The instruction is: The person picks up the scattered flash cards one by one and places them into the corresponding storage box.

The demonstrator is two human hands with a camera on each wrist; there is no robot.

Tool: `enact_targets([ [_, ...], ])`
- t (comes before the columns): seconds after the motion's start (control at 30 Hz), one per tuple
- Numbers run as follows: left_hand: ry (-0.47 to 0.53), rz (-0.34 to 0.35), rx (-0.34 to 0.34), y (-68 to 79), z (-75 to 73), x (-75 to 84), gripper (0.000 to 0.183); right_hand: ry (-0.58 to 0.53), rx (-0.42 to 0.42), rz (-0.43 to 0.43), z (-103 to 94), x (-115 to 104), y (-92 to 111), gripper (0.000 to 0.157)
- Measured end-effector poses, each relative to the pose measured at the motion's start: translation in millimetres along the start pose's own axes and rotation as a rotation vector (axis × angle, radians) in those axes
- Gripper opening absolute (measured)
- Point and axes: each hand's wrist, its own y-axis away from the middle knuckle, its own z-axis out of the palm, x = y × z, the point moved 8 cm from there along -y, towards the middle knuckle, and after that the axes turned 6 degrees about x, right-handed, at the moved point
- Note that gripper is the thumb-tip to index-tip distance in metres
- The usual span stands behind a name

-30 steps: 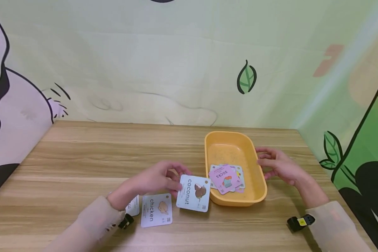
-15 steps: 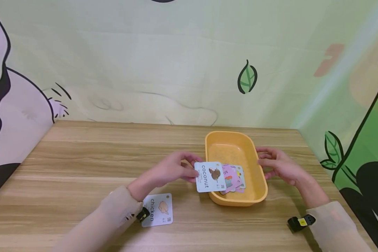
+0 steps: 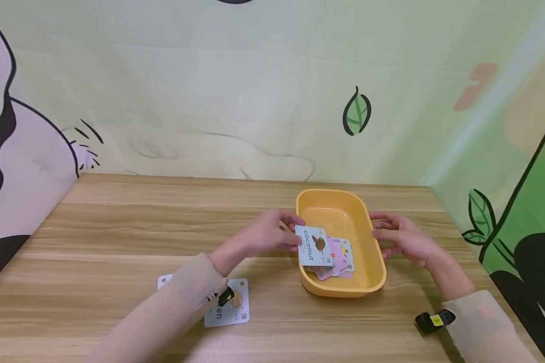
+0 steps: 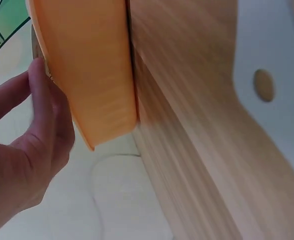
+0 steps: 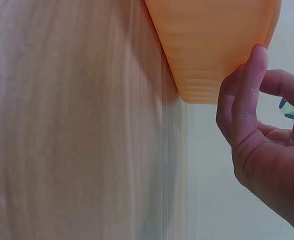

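My left hand (image 3: 272, 233) pinches a pale blue "coconut" picture card (image 3: 318, 244) by its left edge, over the near left side of a yellow plastic tray (image 3: 333, 214). Part of a small pile inside the tray lies beneath this card, a pink card (image 3: 339, 257) among it. In the left wrist view, the thumb and fingers (image 4: 42, 100) meet at the tray's rim, where only a sliver of the card shows. On the tray's other side, my right hand (image 3: 404, 239) touches the outer wall near the rim with loosely bent fingers (image 5: 247, 95).
A white card with a chicken picture (image 3: 236, 305) lies on the wooden table (image 3: 163, 222), partly covered by my left sleeve. Another white card's corner (image 3: 163, 281) peeks out beyond the sleeve. A printed cloth backdrop (image 3: 209, 101) rises behind the table.
My left hand has carried the coconut card rightward and away from me, from beside the tray to over the cards inside it. My right hand stays at the tray's side.
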Motion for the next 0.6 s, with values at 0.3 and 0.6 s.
enact_targets([
  [0.3,-0.342,0.119,0.065,-11.9,-1.2,3.9,0.033,0.001,-0.003,0.003,1.4,2,0,0.063],
  [0.6,-0.376,0.141,0.076,-5.6,-7.6,6.0,0.033,0.003,0.002,-0.002,-0.1,1,1,0.062],
])
